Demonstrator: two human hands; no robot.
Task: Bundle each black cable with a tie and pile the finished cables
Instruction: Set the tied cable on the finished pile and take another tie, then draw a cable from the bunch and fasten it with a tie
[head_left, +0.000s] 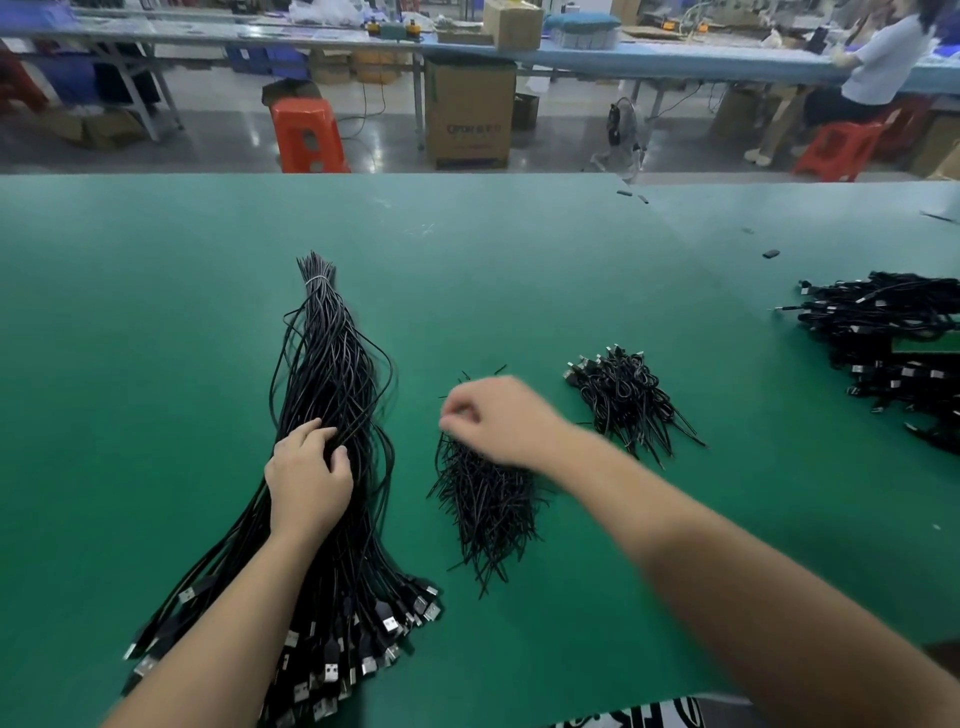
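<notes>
Nearest the worktop's (519, 249) front edge, the left hand (307, 480) curls its grip round the long black cable bundle (332, 395); the right hand (496, 418) pinches at the tie heap (488, 499) mid-worktop; finished cables (626, 397) pile beside; more (893, 343) lie at the right edge.

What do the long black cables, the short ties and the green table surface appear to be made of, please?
Long black cables: probably plastic or rubber sheathing, smooth with a slight sheen, ending in silvery metal plugs.
Short ties: thin, stiff black strands that hold kinks, so likely plastic-coated wire, though that is uncertain.
Green table surface: looks like a matte rubber or vinyl mat with a visible seam.
</notes>
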